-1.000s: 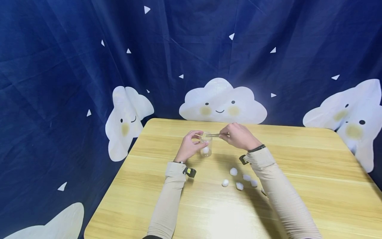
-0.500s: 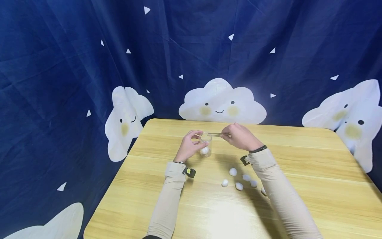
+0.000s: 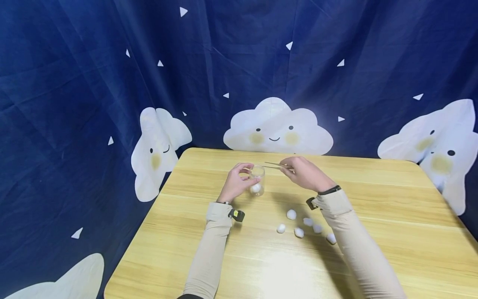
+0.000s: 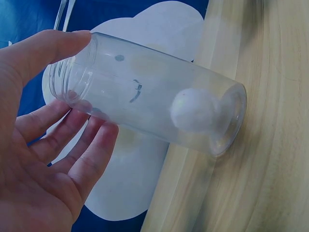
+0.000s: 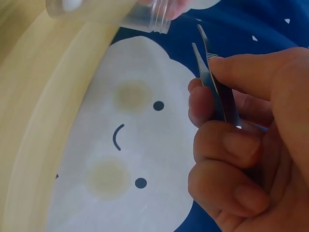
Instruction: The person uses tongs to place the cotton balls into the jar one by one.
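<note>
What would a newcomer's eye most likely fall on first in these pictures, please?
Probably the central smiling white cloud on the dark blue curtain, just beyond the table. Next, perhaps, the clear jar in the left grip, a white ball low inside it, and the parted tweezers in the right grip, near the jar's mouth.

No readable text or numbers.
</note>
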A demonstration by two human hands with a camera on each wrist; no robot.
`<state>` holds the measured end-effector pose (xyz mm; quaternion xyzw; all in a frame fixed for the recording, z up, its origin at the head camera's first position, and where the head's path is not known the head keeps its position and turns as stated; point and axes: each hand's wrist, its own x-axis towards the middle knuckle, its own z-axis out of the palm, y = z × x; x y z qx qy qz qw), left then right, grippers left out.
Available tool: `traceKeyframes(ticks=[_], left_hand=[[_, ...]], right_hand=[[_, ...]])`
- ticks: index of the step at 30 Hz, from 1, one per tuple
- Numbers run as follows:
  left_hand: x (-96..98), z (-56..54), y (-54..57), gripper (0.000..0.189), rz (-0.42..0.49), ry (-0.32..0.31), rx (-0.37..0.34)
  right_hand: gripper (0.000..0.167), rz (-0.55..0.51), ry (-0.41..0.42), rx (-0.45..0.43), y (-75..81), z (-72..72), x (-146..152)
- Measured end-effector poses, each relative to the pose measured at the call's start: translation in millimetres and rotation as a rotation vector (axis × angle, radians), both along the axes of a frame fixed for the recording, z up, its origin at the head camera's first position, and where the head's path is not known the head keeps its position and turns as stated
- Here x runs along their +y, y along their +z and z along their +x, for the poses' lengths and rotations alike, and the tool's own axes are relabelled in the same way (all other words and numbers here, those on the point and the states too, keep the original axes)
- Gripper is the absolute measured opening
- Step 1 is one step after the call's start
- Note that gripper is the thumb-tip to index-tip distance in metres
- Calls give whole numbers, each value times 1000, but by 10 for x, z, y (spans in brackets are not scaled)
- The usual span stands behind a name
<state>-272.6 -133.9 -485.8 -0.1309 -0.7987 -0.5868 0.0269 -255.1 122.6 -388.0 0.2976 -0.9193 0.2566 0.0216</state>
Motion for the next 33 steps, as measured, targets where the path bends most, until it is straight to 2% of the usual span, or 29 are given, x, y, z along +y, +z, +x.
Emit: traceKeyframes(ticks=[21,33], left_hand=[[-15,-21,-24,57,6,-7,10],[-17,-11,-13,56,7,-3,7]], right_hand=[[16,37,-59,-42,-165,209,369],[19,70,-70,-73,-266,329,482]])
